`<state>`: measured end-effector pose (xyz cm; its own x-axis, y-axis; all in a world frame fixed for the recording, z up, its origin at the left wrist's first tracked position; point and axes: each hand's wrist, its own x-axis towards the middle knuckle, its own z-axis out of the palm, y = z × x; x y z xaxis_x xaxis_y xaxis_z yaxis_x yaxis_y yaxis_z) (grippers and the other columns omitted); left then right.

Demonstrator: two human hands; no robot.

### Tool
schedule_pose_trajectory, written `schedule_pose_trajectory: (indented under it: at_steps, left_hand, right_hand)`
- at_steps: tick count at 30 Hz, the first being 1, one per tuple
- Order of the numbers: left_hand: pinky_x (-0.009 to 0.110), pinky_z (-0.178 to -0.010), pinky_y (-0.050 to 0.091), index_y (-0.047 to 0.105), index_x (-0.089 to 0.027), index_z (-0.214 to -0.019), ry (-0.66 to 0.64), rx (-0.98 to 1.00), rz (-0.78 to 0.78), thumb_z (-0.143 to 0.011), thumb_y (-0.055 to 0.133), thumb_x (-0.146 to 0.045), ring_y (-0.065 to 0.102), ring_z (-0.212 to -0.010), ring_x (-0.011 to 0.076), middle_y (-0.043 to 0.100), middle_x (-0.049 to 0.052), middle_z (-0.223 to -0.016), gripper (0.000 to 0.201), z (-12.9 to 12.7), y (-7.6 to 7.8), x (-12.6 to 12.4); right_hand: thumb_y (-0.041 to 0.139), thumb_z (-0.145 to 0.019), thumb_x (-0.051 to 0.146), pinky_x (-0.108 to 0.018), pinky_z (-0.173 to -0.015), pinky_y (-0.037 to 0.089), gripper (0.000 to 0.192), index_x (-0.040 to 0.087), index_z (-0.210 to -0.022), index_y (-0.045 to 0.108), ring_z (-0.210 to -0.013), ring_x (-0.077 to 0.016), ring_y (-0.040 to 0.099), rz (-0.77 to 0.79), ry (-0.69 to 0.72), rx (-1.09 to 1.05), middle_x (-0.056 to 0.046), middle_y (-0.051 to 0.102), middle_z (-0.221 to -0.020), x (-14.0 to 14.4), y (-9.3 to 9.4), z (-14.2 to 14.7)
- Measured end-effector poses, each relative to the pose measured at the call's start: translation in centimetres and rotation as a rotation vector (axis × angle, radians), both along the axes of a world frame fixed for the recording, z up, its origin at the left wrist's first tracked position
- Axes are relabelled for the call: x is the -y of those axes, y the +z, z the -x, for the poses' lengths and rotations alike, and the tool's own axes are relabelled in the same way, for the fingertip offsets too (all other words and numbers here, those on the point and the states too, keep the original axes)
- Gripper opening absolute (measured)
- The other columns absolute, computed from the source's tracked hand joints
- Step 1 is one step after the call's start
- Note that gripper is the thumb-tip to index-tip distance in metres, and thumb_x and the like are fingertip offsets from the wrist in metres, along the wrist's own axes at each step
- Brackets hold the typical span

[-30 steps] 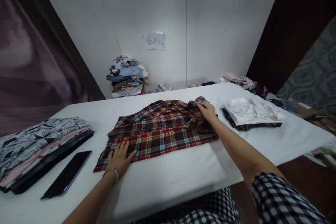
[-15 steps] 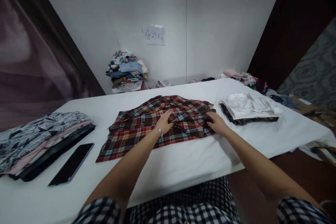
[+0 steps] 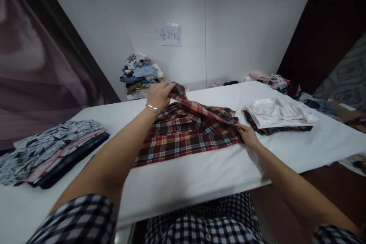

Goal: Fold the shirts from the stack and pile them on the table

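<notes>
A red, brown and blue plaid shirt [image 3: 183, 135] lies spread on the white table [image 3: 200, 183] in front of me. My left hand [image 3: 158, 95] grips a sleeve of the shirt and holds it raised over the far edge, pulled taut. At the shirt's right edge my right hand [image 3: 248, 136] pinches the fabric against the table. A bracelet sits on my left wrist.
A stack of folded clothes [image 3: 48, 152] lies at the table's left. A folded white garment on a dark one [image 3: 278, 116] rests at the right. A heap of clothes [image 3: 141, 76] stands against the far wall under a paper sign [image 3: 170, 35]. More clothes [image 3: 268, 82] lie at the far right.
My left hand moved from the shirt's near left corner to its middle, then lifted a sleeve up toward the far side. My right hand slid to the shirt's right edge. The phone is now hidden by my arm.
</notes>
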<state>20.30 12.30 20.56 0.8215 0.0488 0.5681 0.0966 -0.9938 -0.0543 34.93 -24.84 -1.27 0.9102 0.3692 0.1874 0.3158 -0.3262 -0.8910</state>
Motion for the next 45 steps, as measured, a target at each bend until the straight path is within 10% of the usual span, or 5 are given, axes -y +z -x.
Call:
schedule_pose_trajectory:
  at_steps: [3,8,13,28,45]
  left_hand:
    - [0.047,-0.101,0.029,0.049,-0.022,-0.134,0.09,-0.115,-0.083,-0.085,0.046,-0.022,0.046,-0.121,0.0306,0.054,0.013,-0.131,0.05,6.2,-1.9,-3.3]
    - [0.042,-0.095,0.035,0.063,-0.026,-0.117,0.268,-0.501,-0.004,-0.084,0.044,-0.024,0.056,-0.107,0.0283,0.063,0.01,-0.116,0.038,17.1,-11.5,-6.5]
    - [0.035,-0.091,0.042,0.065,-0.021,-0.111,0.488,-0.357,0.181,-0.091,0.031,-0.034,0.059,-0.1,0.0243,0.065,0.01,-0.107,0.041,22.7,-16.6,-6.3]
    - [0.035,-0.081,0.047,0.067,-0.016,-0.098,0.728,-0.525,0.678,-0.079,0.058,-0.04,0.063,-0.103,0.0299,0.068,0.016,-0.109,0.032,11.2,-16.7,-4.3]
    - [0.03,-0.079,0.046,0.059,-0.021,-0.088,0.65,-0.293,0.62,-0.081,0.054,-0.028,0.064,-0.093,0.0213,0.07,0.007,-0.097,0.012,11.0,-14.3,-4.2]
  right_hand:
    - [0.052,-0.081,0.029,-0.04,-0.105,0.04,0.038,0.02,-0.113,0.069,-0.118,-0.0234,0.056,-0.036,0.066,0.04,-0.004,0.065,-0.121,0.5,-0.7,1.1]
    - [0.053,-0.075,0.021,-0.04,-0.107,0.037,0.052,0.019,-0.126,0.061,-0.12,-0.0245,0.054,0.167,0.203,0.098,-0.004,0.063,-0.125,1.7,-0.8,2.0]
    - [0.051,-0.074,0.018,-0.04,-0.101,0.043,0.059,0.021,-0.133,0.055,-0.115,-0.0258,0.059,0.356,0.205,0.184,-0.006,0.063,-0.125,2.2,-0.4,2.3]
    - [0.05,-0.074,0.019,-0.036,-0.073,0.053,0.052,0.024,-0.123,0.065,-0.09,-0.0295,0.068,0.625,0.038,0.362,-0.006,0.072,-0.103,1.2,-1.0,2.6]
    - [0.053,-0.075,0.021,-0.031,-0.061,0.05,0.049,0.028,-0.122,0.066,-0.079,-0.0271,0.069,0.713,0.015,0.391,-0.005,0.074,-0.094,0.3,-0.4,2.7]
